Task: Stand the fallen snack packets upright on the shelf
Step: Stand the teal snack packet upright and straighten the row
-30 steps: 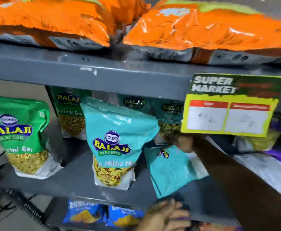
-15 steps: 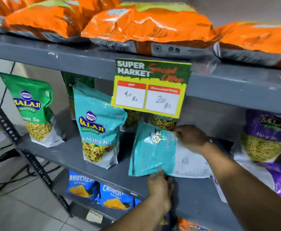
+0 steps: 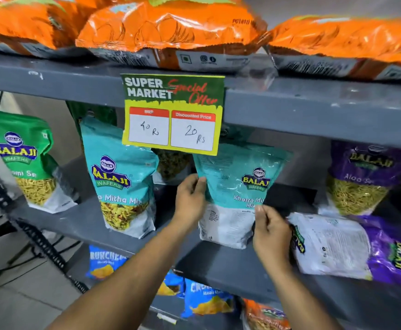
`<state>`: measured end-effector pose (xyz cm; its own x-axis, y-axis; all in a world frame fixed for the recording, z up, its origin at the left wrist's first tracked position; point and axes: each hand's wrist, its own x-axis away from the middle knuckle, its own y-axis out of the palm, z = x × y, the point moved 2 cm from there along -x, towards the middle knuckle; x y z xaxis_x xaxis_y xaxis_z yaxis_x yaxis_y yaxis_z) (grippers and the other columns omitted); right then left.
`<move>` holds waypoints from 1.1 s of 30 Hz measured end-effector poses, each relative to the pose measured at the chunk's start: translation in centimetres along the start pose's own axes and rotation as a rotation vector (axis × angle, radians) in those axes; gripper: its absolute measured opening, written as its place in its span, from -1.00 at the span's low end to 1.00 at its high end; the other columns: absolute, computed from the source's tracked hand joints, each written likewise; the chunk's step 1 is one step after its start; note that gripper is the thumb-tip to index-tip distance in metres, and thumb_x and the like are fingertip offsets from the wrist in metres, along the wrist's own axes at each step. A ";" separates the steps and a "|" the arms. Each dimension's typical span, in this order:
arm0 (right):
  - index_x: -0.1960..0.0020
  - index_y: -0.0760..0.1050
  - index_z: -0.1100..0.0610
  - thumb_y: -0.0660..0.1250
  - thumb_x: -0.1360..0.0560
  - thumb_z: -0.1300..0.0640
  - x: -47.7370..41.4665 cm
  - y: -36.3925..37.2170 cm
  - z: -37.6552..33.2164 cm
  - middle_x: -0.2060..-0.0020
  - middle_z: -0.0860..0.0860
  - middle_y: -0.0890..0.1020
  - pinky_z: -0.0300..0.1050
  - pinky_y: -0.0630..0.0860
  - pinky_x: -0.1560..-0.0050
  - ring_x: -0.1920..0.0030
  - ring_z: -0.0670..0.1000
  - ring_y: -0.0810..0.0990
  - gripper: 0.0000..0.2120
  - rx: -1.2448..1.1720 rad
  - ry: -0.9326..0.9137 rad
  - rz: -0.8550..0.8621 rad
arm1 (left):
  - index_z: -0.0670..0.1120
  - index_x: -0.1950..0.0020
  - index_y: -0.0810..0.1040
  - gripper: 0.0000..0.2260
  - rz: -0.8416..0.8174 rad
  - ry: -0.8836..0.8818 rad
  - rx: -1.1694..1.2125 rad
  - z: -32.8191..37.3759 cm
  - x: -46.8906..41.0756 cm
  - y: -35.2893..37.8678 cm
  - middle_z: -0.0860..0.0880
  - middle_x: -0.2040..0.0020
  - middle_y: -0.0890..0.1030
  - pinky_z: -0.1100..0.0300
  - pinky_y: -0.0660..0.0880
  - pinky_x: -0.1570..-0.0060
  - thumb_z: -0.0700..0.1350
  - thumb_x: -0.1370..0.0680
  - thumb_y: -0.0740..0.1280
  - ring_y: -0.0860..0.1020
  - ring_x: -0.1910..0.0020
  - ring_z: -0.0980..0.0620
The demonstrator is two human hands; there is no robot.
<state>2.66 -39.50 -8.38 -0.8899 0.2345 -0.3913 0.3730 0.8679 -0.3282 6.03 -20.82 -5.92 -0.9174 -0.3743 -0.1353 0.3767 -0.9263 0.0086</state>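
A teal snack packet [image 3: 236, 186] stands upright on the grey middle shelf [image 3: 230, 265], under the price tag. My left hand [image 3: 190, 198] grips its left edge. My right hand [image 3: 269, 231] pinches its lower right side. To the right, a purple packet [image 3: 352, 246] lies flat on its side on the same shelf. Behind that one, another purple packet [image 3: 366, 182] stands upright. On the left, a second teal packet [image 3: 120, 179] and a green packet [image 3: 25, 160] stand upright.
A yellow and green price tag [image 3: 173, 113] hangs from the upper shelf edge, covering the held packet's top. Orange packets [image 3: 170, 32] lie on the upper shelf. Blue packets [image 3: 106, 263] sit on the lower shelf. A black perforated shelf post [image 3: 35, 236] and floor cables are at left.
The teal packet was lying tilted on the shelf; both hands have raised it upright. My left hand moved up from the shelf edge to the packet's left side.
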 end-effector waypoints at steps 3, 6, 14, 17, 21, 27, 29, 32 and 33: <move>0.09 0.60 0.19 0.17 -0.54 0.01 -0.1 0.3 0.1 0.35 0.02 0.64 -0.08 0.40 0.26 0.31 0.11 0.59 -0.68 -0.014 0.000 0.025 | -0.04 0.17 0.60 -0.81 -0.038 0.004 0.013 0.2 0.0 -0.3 -0.23 0.04 0.69 -0.20 0.55 -0.09 -0.07 -0.57 0.24 0.64 0.04 -0.25; 0.07 0.61 0.16 0.21 -0.59 0.07 0.3 0.2 0.1 0.31 0.03 0.66 -0.11 0.42 0.22 0.24 0.12 0.62 -0.75 -0.030 -0.011 0.018 | -0.18 0.07 0.60 -0.80 -0.064 -0.019 0.067 0.6 0.3 -0.4 -0.17 0.10 0.66 -0.01 0.54 0.07 -0.18 -0.63 0.21 0.57 0.12 -0.06; -0.26 0.42 0.18 0.26 -0.43 -0.08 4.7 1.9 -0.2 -0.15 0.15 0.46 0.07 0.49 -0.14 -0.08 0.18 0.53 -0.51 -0.085 0.018 0.120 | -0.04 0.17 0.64 -0.80 -0.102 0.025 0.019 0.7 0.8 -1.5 -0.07 0.15 0.70 0.01 0.55 0.01 -0.17 -0.60 0.27 0.61 0.14 0.03; -0.37 0.31 0.26 0.36 -0.31 -0.12 8.2 4.2 -0.4 -0.36 0.24 0.29 -0.05 0.28 -0.39 -0.36 0.24 0.37 -0.25 0.073 -0.029 -0.035 | -0.11 0.21 0.60 -0.82 -0.034 0.094 -0.080 1.1 2.7 -2.2 -0.03 0.28 0.65 0.07 0.52 0.19 -0.05 -0.51 0.30 0.53 0.28 0.09; -0.49 0.11 0.38 0.37 -0.19 -0.19 8.6 5.8 0.2 -0.48 0.35 0.17 -0.23 -0.02 -0.48 -0.51 0.13 0.07 0.07 0.133 -0.002 -0.170 | 0.00 0.14 0.62 -0.89 -0.114 0.277 -0.127 1.9 9.8 -2.4 0.10 0.22 0.65 0.36 0.48 0.17 -0.02 -0.49 0.33 0.57 0.23 0.23; -0.15 0.34 -0.13 0.65 -0.11 0.05 5.5 3.7 1.5 -0.06 -0.16 0.58 -0.38 0.50 -0.03 0.00 -0.36 0.57 -0.28 -0.111 0.207 -0.346 | 0.16 0.02 0.56 -0.71 -0.094 0.122 0.060 -2.1 7.3 -6.6 0.21 0.01 0.63 0.26 0.45 -0.13 -0.20 -0.37 0.37 0.57 -0.10 0.15; -0.18 0.40 -0.11 0.63 -0.13 -0.02 3.9 2.9 2.7 -0.10 -0.10 0.65 -0.07 0.56 -0.19 -0.08 -0.25 0.62 -0.31 -0.128 0.229 -0.516 | 0.14 -0.15 0.49 -0.54 -0.213 -0.067 0.140 -3.6 4.6 -7.5 0.09 -0.25 0.53 0.14 0.39 -0.27 -0.29 -0.37 0.41 0.43 -0.36 0.02; -0.20 0.48 -0.05 0.59 -0.18 -0.19 2.0 2.2 3.8 -0.16 -0.02 0.66 0.19 0.50 -0.28 -0.19 -0.02 0.63 -0.34 -0.090 0.217 -0.697 | 0.13 -0.29 0.42 -0.40 -0.449 -0.235 0.253 -4.8 2.5 -8.3 0.00 -0.42 0.43 0.01 0.29 -0.46 -0.17 -0.31 0.50 0.33 -0.47 0.03; -0.20 0.50 -0.04 0.58 -0.20 -0.18 1.7 2.1 3.8 -0.16 -0.04 0.67 0.18 0.48 -0.30 -0.20 -0.02 0.62 -0.37 -0.110 0.226 -0.725 | 0.10 -0.34 0.41 -0.36 -0.495 -0.248 0.248 -5.2 2.3 -8.4 -0.02 -0.44 0.42 -0.03 0.27 -0.48 -0.15 -0.30 0.51 0.33 -0.48 0.03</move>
<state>2.90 -38.94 -13.02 -0.9385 -0.3363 0.0787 -0.3422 0.8747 -0.3433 1.42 -13.67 -11.42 -0.9898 0.1328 0.0522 -0.1168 -0.9640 0.2387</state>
